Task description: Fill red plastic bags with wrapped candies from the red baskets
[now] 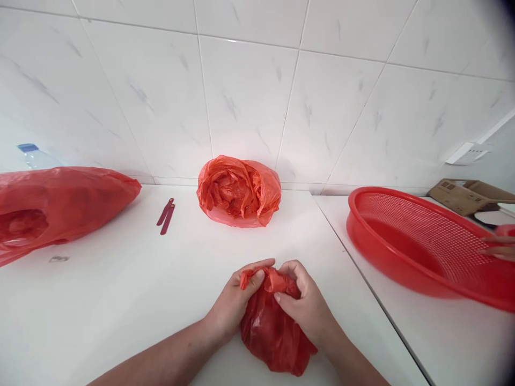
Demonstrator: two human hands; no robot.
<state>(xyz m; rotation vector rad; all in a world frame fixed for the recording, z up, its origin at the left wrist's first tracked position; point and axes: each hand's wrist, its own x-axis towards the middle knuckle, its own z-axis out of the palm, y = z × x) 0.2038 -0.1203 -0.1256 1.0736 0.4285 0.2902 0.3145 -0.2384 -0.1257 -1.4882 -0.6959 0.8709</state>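
Between my hands is a small red plastic bag (276, 340), its gathered mouth uppermost and its body hanging toward the table's near side. My left hand (243, 287) pinches the twisted left end of the mouth between thumb and fingers. On the other side, my right hand (300, 297) grips the bunched plastic with thumb and fingertips. What the bag contains is hidden by the red film. Beyond my hands, close to the wall, lies a crumpled red plastic bag (239, 193) with its folded mouth facing me.
A large red bag (80, 198) lies at left, near a clear bottle (36, 155) with a blue cap. Two dark red strips (166, 217) rest on the white table (120, 300). At right are a red perforated basket (386, 241), another person's hand (501, 247) and a cardboard box (462, 195).
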